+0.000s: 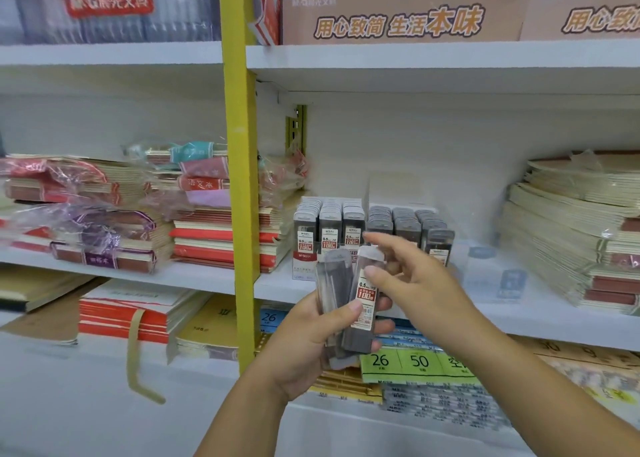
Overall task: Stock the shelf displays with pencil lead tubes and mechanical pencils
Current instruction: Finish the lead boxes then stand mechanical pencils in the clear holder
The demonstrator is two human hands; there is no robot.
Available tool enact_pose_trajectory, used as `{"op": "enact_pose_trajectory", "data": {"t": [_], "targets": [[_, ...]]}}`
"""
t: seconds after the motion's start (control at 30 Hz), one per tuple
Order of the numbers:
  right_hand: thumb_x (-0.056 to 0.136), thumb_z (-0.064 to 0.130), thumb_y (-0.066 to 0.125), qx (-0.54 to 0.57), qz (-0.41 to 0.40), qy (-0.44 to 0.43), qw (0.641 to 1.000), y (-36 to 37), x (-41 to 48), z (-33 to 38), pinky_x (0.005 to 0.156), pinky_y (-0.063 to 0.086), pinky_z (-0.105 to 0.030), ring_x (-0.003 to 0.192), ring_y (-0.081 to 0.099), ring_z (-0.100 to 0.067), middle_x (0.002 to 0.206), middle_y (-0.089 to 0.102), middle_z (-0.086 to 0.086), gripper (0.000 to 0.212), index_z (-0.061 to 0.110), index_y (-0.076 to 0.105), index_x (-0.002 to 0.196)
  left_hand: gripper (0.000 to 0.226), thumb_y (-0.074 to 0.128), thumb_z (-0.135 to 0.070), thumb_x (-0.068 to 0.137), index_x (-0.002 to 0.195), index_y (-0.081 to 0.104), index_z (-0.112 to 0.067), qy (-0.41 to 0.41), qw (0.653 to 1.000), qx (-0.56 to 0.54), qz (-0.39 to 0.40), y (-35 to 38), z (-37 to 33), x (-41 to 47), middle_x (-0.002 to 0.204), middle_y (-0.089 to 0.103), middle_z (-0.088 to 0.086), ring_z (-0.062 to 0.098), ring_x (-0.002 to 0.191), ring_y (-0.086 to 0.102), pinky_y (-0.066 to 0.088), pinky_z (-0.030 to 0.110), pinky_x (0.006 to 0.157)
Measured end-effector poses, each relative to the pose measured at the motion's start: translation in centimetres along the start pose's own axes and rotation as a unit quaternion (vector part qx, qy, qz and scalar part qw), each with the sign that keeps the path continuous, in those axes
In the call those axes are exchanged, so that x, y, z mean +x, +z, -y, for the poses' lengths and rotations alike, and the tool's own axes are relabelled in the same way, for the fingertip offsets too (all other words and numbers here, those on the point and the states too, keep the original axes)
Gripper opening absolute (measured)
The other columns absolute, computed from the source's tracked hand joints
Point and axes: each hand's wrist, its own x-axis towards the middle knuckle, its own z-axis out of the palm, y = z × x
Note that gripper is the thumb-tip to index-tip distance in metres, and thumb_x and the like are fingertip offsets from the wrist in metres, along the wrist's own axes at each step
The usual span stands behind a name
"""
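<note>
Several slim dark-grey lead tubes [341,321], clear-topped with white-and-red labels, fan out at centre frame in the left hand [308,346], its fingers curled round them; the right hand [415,283] pinches the front tube's top. More fill the shelf display [304,256] just behind.

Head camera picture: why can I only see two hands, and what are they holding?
The camera sits on a person's head and looks down, so you see only their arms. The left hand grips a bundle of flat grey plastic pencil lead tubes. The right hand has its thumb on the front tube; whether it pinches it I cannot tell. Behind, on the white shelf, stand two display boxes of the same tubes, with stacks of red and cream notebooks on both sides. A yellow post divides the shelves.
</note>
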Motion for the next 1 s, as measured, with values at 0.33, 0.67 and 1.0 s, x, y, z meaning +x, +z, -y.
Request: {"op": "enact_pose_trajectory", "data": {"t": [0.33,0.67,1.0], "targets": [[0.08,0.016,0.077,-0.072,-0.152,-0.134,0.977,-2.7,7.2,3.1,0.075,0.055,-0.024,0.082,0.067,-0.006,0.087,0.07,0.015,0.03,0.038,0.057,0.089,0.043,0.077,-0.063,0.069,0.091,0.07,-0.027,0.046,0.986,0.034,-0.159,-5.8,-0.3,0.0,0.079,0.068,0.002,0.013,0.06,0.058,0.047,0.031,0.059],[0.082,0.024,0.074,-0.3,-0.033,-0.118,0.946,-0.9,11.1,1.7,0.063,0.042,-0.014,0.077,0.058,0.008,0.082,0.066,0.017,0.021,0.034,0.056,0.086,0.031,0.066,-0.036,0.069,0.094,0.065,-0.017,0.019,0.988,0.023,-0.149,-7.5,-0.3,0.9,0.067,0.056,0.003,0.015,0.056,0.051,0.034,0.026,0.052],[0.086,0.049,0.063,-0.505,-0.035,-0.077,0.859,-0.3,12.6,1.0,0.086,0.025,-0.029,0.104,0.028,-0.011,0.101,0.044,0.012,0.018,0.04,0.068,0.101,0.027,0.058,-0.025,0.098,0.124,0.061,-0.019,0.064,0.991,-0.019,-0.119,-7.2,-0.3,0.8,0.116,0.075,0.006,0.027,0.106,0.073,0.061,0.032,0.075]]}}
